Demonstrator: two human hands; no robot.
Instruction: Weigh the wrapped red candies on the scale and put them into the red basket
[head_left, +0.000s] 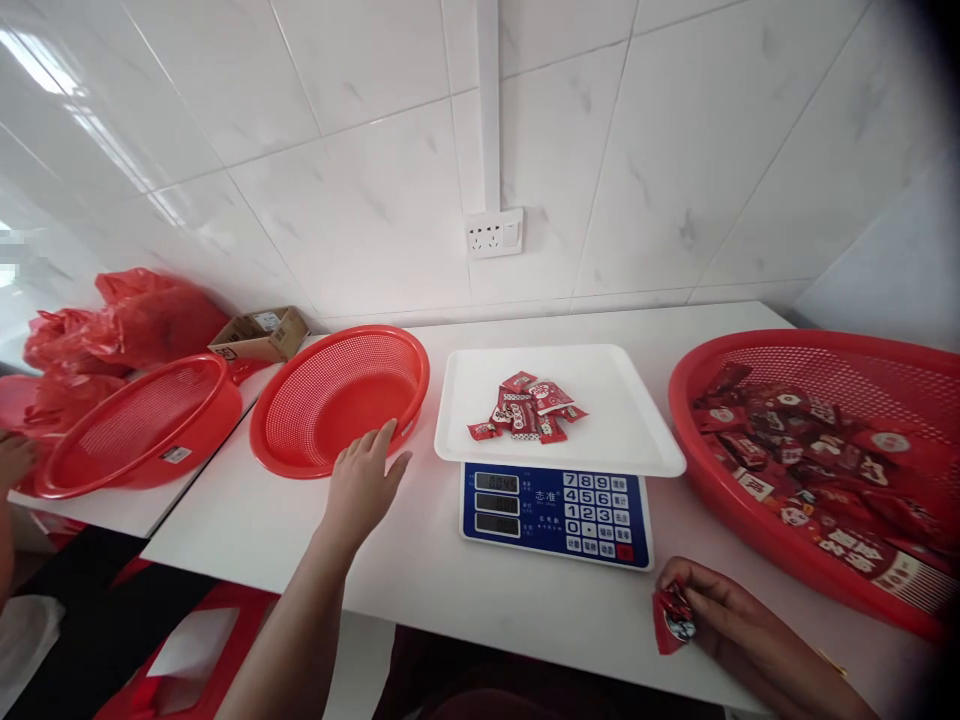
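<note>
My left hand is open, its fingers by the near rim of a red plastic basket with nothing in it; whether they touch the rim I cannot tell. At the table's front edge my right hand is closed on a small red snack packet, perhaps more than one. Between the hands stands a blue-fronted digital scale with a white tray. Several red snack packets lie in a small heap on that tray. The scale's display is too dim to read surely.
On the right, a large red basket holds many red packets. Leftward are another red basket, a cardboard box and red plastic bags. A co-worker's hand shows at the left edge. A socket is on the tiled wall.
</note>
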